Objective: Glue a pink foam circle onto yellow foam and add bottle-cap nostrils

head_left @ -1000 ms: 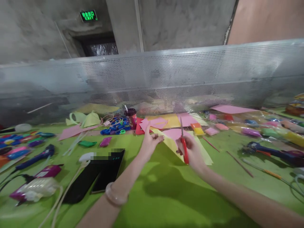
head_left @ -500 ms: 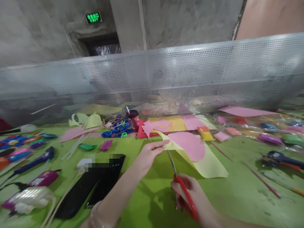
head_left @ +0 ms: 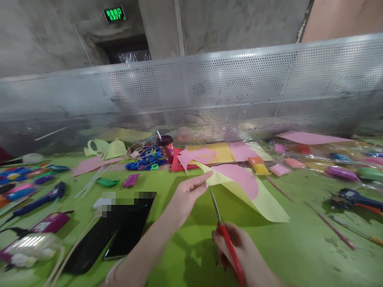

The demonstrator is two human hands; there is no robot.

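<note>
Currently left hand (head_left: 187, 195) pinches pale-yellow paper (head_left: 272, 205) by its edge, pink rounded sheet (head_left: 239, 177) against it; right hand (head_left: 244, 246) grips red-handled scissors (head_left: 229, 243), tip near the paper, above green desk (head_left: 287, 255).

Scissors (head_left: 229, 247): red handles, silver-grey blade. Paper sheet (head_left: 271, 205): pale yellow-green. Rounded paper piece (head_left: 241, 177): plain pink. Table (head_left: 299, 247): lime green. Metal screen (head_left: 239, 83): silver-grey, bears rows of small holes. Exit sign (head_left: 115, 14): shows green characters on black.
</note>
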